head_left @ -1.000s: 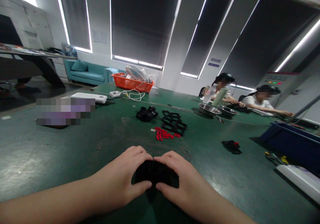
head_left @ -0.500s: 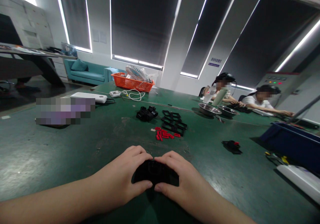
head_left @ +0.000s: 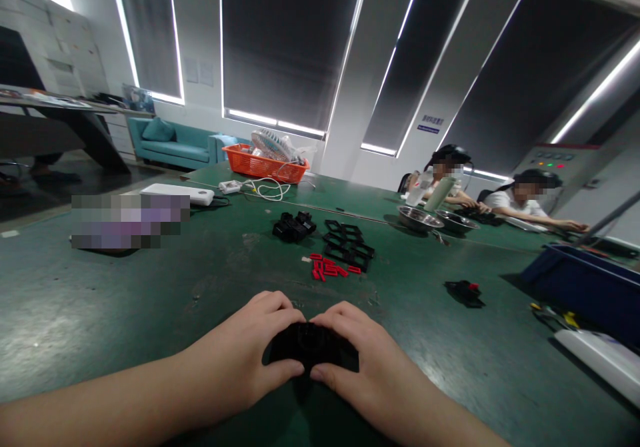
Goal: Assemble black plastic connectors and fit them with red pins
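A dark black plastic part (head_left: 311,346) with a round feature at its middle lies low in front of me, between my hands. My left hand (head_left: 267,340) grips its left side, thumb nearest me and fingers over the far edge. On the other side my right hand (head_left: 350,344) holds it in the same way. The fingertips of both hands almost meet at the middle. Shadow hides most of the part's detail. Beyond them lie small red rectangular rings (head_left: 330,268), flat black frames (head_left: 345,244) and a cluster of black parts (head_left: 294,226).
To the right are a black piece with a red bit (head_left: 465,292), a blue bin (head_left: 585,287) and a white power strip (head_left: 600,360). Metal bowls (head_left: 419,219) stand farther back, near two seated people. An orange basket (head_left: 265,166) holds a fan.
Almost nothing differs. Both hands keep their hold on the black part, and its round feature shows slightly more clearly now.
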Demonstrator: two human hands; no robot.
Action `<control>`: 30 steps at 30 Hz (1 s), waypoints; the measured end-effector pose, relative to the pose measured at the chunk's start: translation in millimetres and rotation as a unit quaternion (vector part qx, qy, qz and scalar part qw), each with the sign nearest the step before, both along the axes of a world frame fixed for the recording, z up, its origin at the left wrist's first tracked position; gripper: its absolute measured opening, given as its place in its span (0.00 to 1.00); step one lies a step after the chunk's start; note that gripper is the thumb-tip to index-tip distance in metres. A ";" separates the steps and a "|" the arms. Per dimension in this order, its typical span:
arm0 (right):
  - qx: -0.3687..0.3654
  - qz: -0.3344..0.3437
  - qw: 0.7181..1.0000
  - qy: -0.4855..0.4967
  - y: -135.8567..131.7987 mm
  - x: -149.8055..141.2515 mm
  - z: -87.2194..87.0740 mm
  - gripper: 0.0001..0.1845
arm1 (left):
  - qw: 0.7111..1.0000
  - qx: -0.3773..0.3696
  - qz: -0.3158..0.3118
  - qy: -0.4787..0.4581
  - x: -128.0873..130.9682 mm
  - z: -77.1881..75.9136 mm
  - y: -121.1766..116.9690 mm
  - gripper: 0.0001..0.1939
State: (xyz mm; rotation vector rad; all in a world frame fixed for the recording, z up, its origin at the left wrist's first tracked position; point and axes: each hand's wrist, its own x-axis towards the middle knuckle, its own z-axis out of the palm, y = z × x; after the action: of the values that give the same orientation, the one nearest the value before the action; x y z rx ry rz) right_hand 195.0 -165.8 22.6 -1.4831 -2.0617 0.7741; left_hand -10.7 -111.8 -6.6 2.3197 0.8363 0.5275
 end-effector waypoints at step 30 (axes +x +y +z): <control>-0.009 0.000 1.000 -0.014 -0.4 -2.8 2.6 0.15 | 1.000 -0.009 0.003 0.011 1.5 1.5 2.1 0.14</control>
State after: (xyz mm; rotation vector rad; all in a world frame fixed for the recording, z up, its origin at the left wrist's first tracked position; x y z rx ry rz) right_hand 192.2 -166.2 25.2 -1.5115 -2.0804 0.7782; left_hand -9.2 -109.7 -5.1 2.3117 0.8543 0.4971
